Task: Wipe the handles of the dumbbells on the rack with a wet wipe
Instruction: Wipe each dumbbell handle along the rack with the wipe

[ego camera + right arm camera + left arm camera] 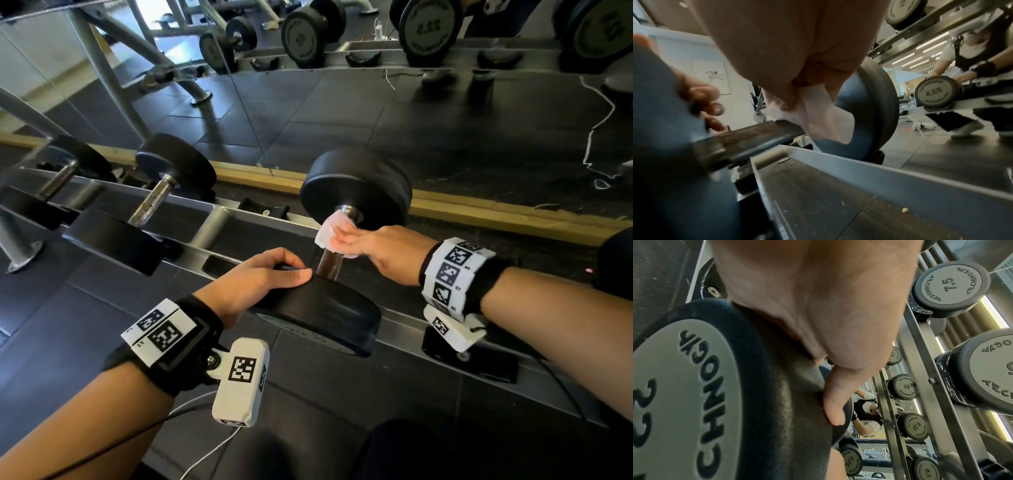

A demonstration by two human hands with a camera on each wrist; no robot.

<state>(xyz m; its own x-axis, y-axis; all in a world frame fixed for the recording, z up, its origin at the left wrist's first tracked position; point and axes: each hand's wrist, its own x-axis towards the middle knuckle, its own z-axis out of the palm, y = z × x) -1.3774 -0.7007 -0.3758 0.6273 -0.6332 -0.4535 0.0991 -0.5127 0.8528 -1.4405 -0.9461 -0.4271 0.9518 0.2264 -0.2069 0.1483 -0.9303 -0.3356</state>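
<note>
A large black dumbbell (356, 192) lies across the grey rack (226, 205), its near head (318, 318) toward me. My right hand (346, 240) wraps a white wet wipe (327, 229) around the far part of its worn metal handle (330, 265). In the right wrist view the wipe (824, 113) hangs from the curled fingers over the handle (756, 139). My left hand (274, 270) grips the top rim of the near head; the left wrist view shows the thumb (835, 404) curled over the black rubber (777, 402).
Two smaller dumbbells (150, 205) (54, 181) sit on the rack to the left. A mirror (342, 102) behind the rack reflects more dumbbells. White cables (596, 137) show on the dark floor in the reflection. An upper rack tier with dumbbells (949, 288) is overhead.
</note>
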